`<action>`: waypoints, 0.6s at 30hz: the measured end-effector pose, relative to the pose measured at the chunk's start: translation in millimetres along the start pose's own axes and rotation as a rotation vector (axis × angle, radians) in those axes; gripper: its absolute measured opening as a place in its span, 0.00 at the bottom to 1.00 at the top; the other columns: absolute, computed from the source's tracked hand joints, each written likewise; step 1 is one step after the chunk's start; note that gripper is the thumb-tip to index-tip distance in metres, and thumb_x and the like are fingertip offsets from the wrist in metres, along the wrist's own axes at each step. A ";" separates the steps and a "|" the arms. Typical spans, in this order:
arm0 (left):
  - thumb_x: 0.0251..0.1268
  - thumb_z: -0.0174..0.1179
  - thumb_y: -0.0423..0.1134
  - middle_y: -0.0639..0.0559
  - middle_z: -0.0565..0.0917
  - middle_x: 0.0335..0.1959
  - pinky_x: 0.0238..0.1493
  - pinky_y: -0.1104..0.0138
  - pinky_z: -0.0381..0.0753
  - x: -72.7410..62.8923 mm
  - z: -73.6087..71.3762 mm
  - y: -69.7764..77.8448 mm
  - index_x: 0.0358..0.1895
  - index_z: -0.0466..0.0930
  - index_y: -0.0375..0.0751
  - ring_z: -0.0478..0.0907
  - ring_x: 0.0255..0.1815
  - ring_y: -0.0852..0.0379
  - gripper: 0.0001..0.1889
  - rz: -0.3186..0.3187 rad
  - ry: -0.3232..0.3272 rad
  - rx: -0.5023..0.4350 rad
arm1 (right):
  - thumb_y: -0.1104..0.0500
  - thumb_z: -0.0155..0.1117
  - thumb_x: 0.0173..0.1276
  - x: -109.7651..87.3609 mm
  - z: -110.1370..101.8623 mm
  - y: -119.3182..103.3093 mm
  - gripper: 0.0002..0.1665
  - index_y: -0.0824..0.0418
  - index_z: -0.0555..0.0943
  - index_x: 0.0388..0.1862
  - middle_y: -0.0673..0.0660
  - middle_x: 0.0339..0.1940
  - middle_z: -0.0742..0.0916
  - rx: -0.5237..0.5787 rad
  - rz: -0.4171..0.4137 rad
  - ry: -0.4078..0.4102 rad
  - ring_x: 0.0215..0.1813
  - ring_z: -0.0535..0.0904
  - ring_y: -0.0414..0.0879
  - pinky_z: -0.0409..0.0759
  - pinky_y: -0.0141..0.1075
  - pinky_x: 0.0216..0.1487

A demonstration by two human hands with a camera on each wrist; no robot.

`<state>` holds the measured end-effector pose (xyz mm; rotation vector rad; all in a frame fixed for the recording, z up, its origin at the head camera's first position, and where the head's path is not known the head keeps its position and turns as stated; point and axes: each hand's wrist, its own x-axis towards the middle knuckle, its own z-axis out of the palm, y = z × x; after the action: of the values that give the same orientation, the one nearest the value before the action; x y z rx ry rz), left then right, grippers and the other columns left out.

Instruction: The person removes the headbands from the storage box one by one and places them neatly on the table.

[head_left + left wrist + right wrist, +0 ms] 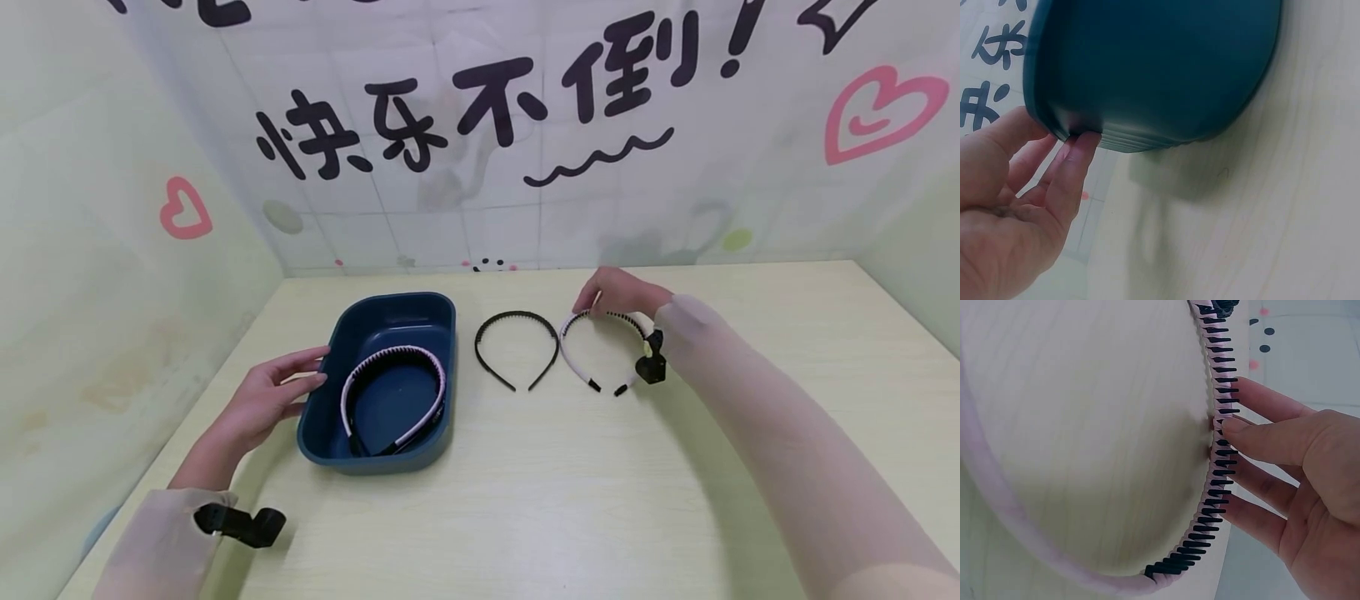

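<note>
With fingers bent at its left rim, my left hand (266, 396) grips a dark blue plastic box (452, 358); the left wrist view shows fingertips (1085, 140) against its outer wall. A lilac headband (438, 367) lies inside with something dark beneath it, mostly hidden. My right hand (618, 292) pinches the top of another lilac headband (994, 506) with black comb teeth. The thumb (1238, 431) is on its toothed inner side and the other fingers are behind. Its black tips point towards me. Beside it, a thin black toothed headband (517, 314) lies on the table.
The pale wooden table (555, 500) meets a white cloth backdrop (450, 225) with black lettering and hearts at the back. Pale walls stand at left and right. Black wrist cameras (240, 525) are strapped over both sleeves.
</note>
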<state>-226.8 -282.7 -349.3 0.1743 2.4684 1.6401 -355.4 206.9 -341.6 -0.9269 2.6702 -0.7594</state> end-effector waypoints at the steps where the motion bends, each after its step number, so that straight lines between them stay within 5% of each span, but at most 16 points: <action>1: 0.66 0.55 0.44 0.40 0.65 0.57 0.40 0.68 0.78 -0.2 0.0 0.0 0.68 0.59 0.37 0.73 0.45 0.64 0.30 0.000 0.000 0.000 | 0.80 0.58 0.54 0.0 0.5 -0.1 0.15 0.71 0.83 0.39 0.64 0.38 0.85 0.002 0.003 0.001 0.45 0.79 0.56 0.76 0.45 0.46; 18: 0.65 0.56 0.44 0.45 0.68 0.53 0.40 0.67 0.78 -0.5 0.2 -0.1 0.67 0.61 0.38 0.74 0.45 0.62 0.30 -0.004 0.005 -0.021 | 0.79 0.57 0.54 2.6 3.2 3.7 0.16 0.70 0.83 0.40 0.62 0.38 0.85 0.017 0.034 -0.007 0.45 0.79 0.56 0.76 0.44 0.46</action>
<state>-226.3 -282.7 -349.4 0.1630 2.4529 1.6660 -358.2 206.5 -346.3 -0.8755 2.6627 -0.7685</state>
